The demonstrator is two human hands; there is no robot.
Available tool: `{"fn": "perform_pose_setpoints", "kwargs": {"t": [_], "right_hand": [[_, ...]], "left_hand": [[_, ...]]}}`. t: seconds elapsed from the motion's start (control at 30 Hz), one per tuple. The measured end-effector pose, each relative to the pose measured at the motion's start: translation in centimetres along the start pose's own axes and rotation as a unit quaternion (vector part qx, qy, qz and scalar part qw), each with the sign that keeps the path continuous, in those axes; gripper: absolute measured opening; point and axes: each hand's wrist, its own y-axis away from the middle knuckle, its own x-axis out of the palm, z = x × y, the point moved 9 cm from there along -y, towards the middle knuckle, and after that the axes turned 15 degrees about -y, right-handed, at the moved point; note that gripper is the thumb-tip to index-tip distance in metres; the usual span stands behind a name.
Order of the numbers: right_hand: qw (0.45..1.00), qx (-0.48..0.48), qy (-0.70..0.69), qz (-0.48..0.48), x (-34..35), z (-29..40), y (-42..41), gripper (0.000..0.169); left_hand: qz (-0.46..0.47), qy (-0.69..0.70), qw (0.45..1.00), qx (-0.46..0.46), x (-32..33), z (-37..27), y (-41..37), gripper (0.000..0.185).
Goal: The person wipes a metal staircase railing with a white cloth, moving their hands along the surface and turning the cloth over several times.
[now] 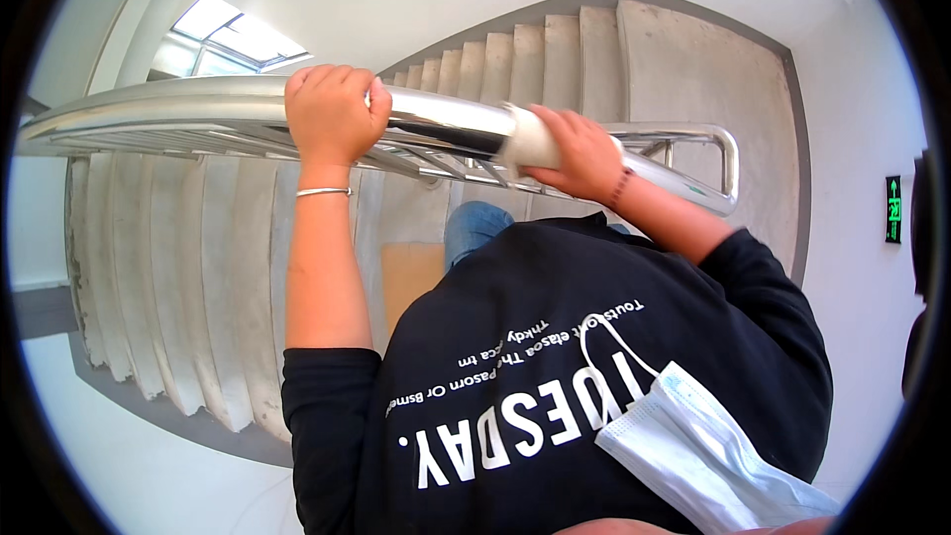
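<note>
My left hand (338,115) is closed in a fist around the shiny stainless-steel handrail (446,113) of a staircase, with a metal bangle on its wrist. Farther right along the same rail, my right hand (583,152) presses a whitish cloth (529,137) that wraps over the top of the tube. The fingers lie on the cloth and the thumb is below it. A dark beaded bracelet is on the right wrist. Under the handrail run thinner metal bars, partly hidden by the rail and my arms.
Concrete steps (223,238) are at the left, and another flight (513,63) lies beyond the rail, meeting a landing (713,67). A tan flat piece (412,275) lies beside my knee. A face mask (691,438) hangs at my chest. A green exit sign (894,209) is on the right wall.
</note>
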Motion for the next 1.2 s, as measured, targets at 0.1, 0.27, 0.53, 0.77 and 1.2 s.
{"fn": "perform_pose_setpoints", "kwargs": {"t": [0.1, 0.27, 0.53, 0.77, 1.2], "right_hand": [[0.999, -0.006, -0.039, 0.031, 2.7, 4.8, -6.1, 0.087], [0.997, -0.016, -0.054, 0.045, 4.7, 8.2, -10.7, 0.076], [0.999, -0.043, -0.001, -0.025, 0.9, 1.0, -0.6, 0.078], [0.992, 0.110, 0.043, -0.036, -3.6, -8.9, 10.1, 0.076], [0.990, 0.090, 0.024, -0.102, -1.5, -6.0, 6.6, 0.065]], "left_hand": [[0.006, -0.011, 1.000, 0.004, 0.1, -0.3, -0.3, 0.015], [0.047, -0.021, 0.999, 0.002, 0.5, -0.1, -0.4, 0.017], [0.108, -0.047, 0.993, 0.017, 1.5, 0.5, 0.3, 0.026], [0.211, -0.114, 0.971, -0.009, 2.6, -0.9, -0.2, 0.026], [0.056, 0.058, 0.988, 0.132, 3.0, -21.7, 1.1, 0.039]]}}
